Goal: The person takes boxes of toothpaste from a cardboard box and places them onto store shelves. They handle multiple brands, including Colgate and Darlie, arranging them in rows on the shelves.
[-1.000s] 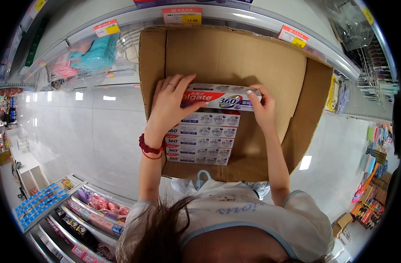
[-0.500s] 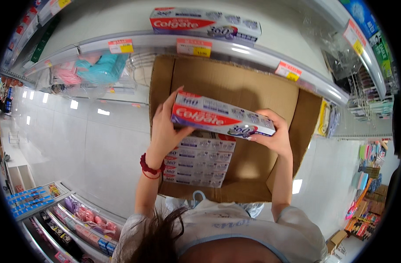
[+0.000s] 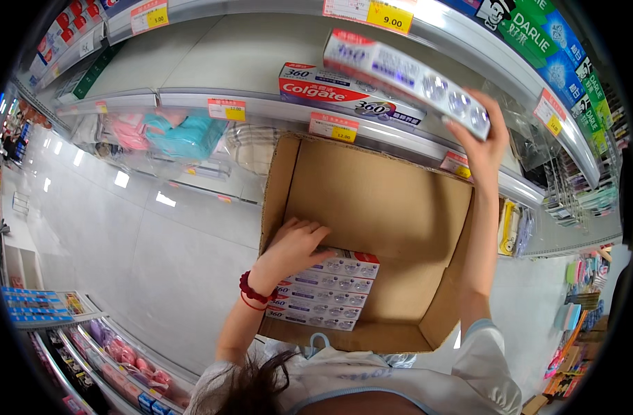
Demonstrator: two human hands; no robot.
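Toothpaste box [image 3: 407, 77] gripped by right hand [image 3: 486, 138] near edge of shelf [image 3: 219, 62], open room seen in carton [image 3: 378, 183] beside stacked boxes [image 3: 323, 304], left hand [image 3: 297, 245] bent over them, grip hidden.

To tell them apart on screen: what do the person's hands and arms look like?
The left hand is gloveless, with a ruffled dark-red scrunchie and a thin red band at the wrist. The right hand and wrist are bare; the short right sleeve is white with a pale blue edge.
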